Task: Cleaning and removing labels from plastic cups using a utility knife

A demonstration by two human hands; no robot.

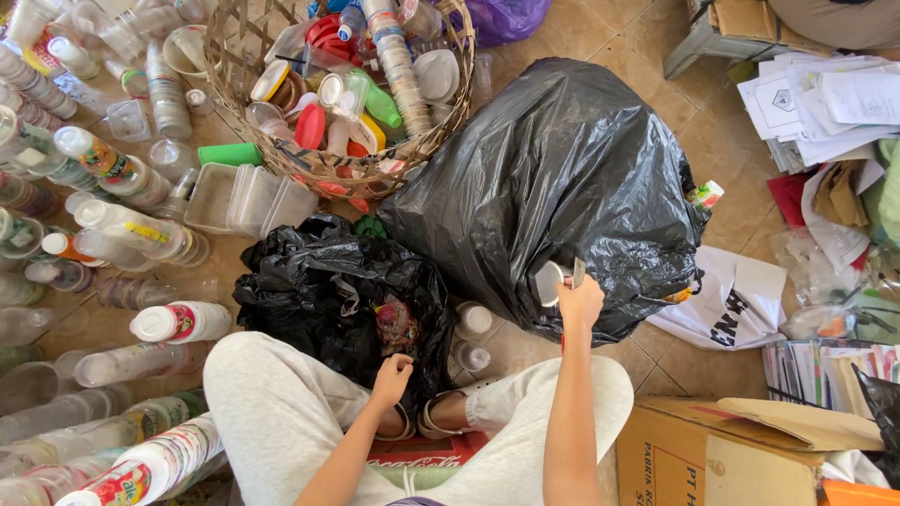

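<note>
I sit on a tiled floor with my knees up. My left hand (391, 377) rests with curled fingers at the edge of a small open black bag (319, 300) that holds coloured scraps. My right hand (580, 302) is raised against a large, full black rubbish bag (553, 178) and grips a small blade or cutter (578, 272) that points up. A clear plastic cup (545, 282) sits at a tear in the big bag, just left of that hand.
A woven basket (281, 159) of lids, cups and bottles stands behind the small bag. Stacked plastic cups and bottles (141, 225) cover the floor at left. Papers (825, 103), a white bag (731, 300) and a cardboard box (722, 450) lie at right.
</note>
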